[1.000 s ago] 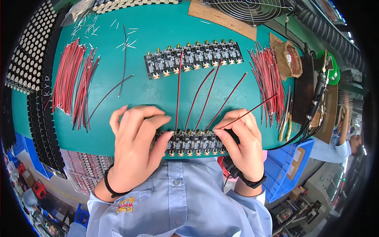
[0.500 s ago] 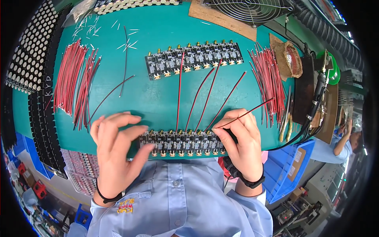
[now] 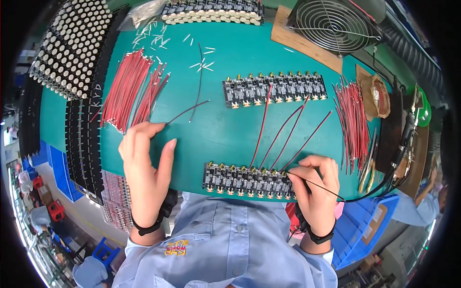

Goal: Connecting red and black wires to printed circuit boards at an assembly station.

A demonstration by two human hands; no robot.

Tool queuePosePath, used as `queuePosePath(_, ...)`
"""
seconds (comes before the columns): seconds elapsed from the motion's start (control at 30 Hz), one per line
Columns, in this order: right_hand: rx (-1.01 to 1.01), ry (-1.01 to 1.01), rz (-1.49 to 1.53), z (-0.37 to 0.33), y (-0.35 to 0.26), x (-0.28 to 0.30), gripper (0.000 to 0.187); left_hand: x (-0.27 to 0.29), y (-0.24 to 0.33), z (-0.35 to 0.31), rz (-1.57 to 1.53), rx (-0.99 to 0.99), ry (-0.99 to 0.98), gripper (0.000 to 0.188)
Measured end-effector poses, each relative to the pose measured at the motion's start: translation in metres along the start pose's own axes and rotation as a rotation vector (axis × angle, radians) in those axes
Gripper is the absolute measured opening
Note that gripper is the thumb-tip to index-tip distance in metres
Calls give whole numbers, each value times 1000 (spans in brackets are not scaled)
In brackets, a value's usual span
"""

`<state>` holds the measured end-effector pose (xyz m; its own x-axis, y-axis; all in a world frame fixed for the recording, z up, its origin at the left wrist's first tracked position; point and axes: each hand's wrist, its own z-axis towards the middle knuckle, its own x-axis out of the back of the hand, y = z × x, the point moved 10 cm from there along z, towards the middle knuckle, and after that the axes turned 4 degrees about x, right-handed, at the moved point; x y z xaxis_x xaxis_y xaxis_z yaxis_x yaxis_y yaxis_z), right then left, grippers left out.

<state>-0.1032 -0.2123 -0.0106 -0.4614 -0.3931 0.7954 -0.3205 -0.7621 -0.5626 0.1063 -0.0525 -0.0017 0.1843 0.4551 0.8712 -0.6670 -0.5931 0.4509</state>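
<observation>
My right hand (image 3: 314, 189) pinches a thin dark wire (image 3: 322, 187) at the right end of the near circuit board strip (image 3: 247, 181). The wire's free end slants down to the right. Several red wires (image 3: 263, 128) rise from that black strip and lean away to the upper right. My left hand (image 3: 148, 168) is open, thumb and forefinger apart, left of the strip. Its forefinger tip lies beside the near end of a loose dark wire (image 3: 188, 111) on the green mat (image 3: 192, 149); whether they touch I cannot tell. A second board strip (image 3: 276, 90) lies farther back.
Bundles of red wires lie at left (image 3: 126, 91) and right (image 3: 353, 125). Tweezers (image 3: 369, 163) and a soldering iron (image 3: 408, 127) are at the right. A fan (image 3: 333, 26) stands at the back right. Cut white sleeves (image 3: 152, 34) scatter near the back left.
My left hand has left the near strip's left end and reached toward the loose wire. The wire in my right hand swung from up-right to down-right. The whole view has shifted.
</observation>
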Motion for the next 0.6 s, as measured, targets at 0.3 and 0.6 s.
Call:
queuePosePath(0.3, 135, 90, 91, -9, 0, -10, 19, 12, -73, -5, -150, -55, 6, 13)
queuePosePath(0.6, -329, 502, -329, -56, 72, 95, 30, 2, -22, 7, 170, -226, -101, 27)
